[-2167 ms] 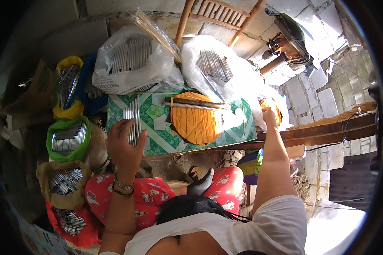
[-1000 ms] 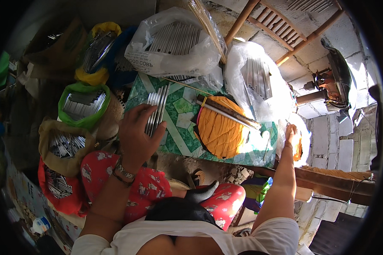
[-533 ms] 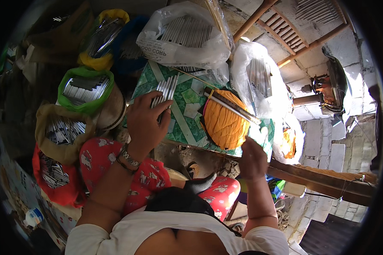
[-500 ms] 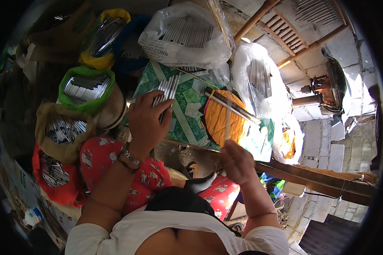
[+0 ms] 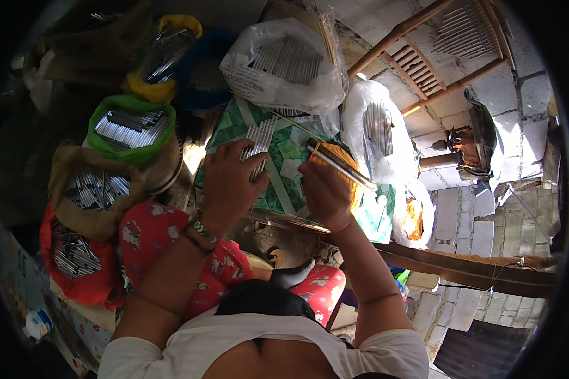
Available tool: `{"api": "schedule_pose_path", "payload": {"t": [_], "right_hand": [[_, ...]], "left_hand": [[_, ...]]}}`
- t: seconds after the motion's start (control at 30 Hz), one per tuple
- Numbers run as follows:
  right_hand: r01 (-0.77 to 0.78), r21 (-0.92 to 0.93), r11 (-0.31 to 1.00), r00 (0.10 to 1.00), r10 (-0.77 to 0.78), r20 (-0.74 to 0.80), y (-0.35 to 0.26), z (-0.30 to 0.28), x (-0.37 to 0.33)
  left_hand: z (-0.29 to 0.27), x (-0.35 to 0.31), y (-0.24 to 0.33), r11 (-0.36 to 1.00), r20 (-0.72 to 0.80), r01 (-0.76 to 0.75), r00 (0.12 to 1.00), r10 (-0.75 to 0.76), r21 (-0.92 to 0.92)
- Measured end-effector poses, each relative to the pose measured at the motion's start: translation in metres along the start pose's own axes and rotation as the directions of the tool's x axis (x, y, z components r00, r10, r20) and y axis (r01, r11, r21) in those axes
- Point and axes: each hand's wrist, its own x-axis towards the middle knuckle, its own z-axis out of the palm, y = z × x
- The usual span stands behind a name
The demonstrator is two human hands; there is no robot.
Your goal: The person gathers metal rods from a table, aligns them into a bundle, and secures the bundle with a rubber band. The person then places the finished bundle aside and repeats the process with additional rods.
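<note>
A row of thin silver metal tubes (image 5: 261,136) rests on the green patterned table top (image 5: 284,189). My left hand (image 5: 229,183) lies around its near end, thumb on one side and fingers on the other. To the right, my right hand (image 5: 327,196) is closed in front of the round orange pad (image 5: 355,196); whatever its fingers hold is hidden. Just beyond its knuckles, a long dark-and-silver metal bar (image 5: 342,165) lies slantwise across the pad.
Clear plastic sacks of silver tubes stand behind the table (image 5: 284,91) and at its right (image 5: 367,120). Green (image 5: 129,155), brown (image 5: 63,196) and red (image 5: 60,278) bags of tubes sit at left. A wooden beam (image 5: 461,268) runs off right.
My right hand has moved up and left, from the pad's near edge to beside the metal bar. The thin pale stick seen upright above it is no longer visible. My left hand stays at the tubes.
</note>
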Motion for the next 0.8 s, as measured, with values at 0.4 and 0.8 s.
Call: {"api": "schedule_pose_path", "payload": {"t": [0.4, 0.8], "right_hand": [[-0.967, -0.074, 0.242, 0.238, 0.969, 0.06, 0.226, -0.029, -0.008], [-0.746, 0.496, -0.445, 0.168, 0.594, 0.786, 0.005, -0.068, -0.018]], "left_hand": [[0.001, -0.001, -0.003, 0.999, -0.032, -0.007, 0.999, 0.006, -0.045], [0.002, -0.002, -0.005, 0.999, -0.042, -0.023, 0.999, 0.022, -0.028]]}}
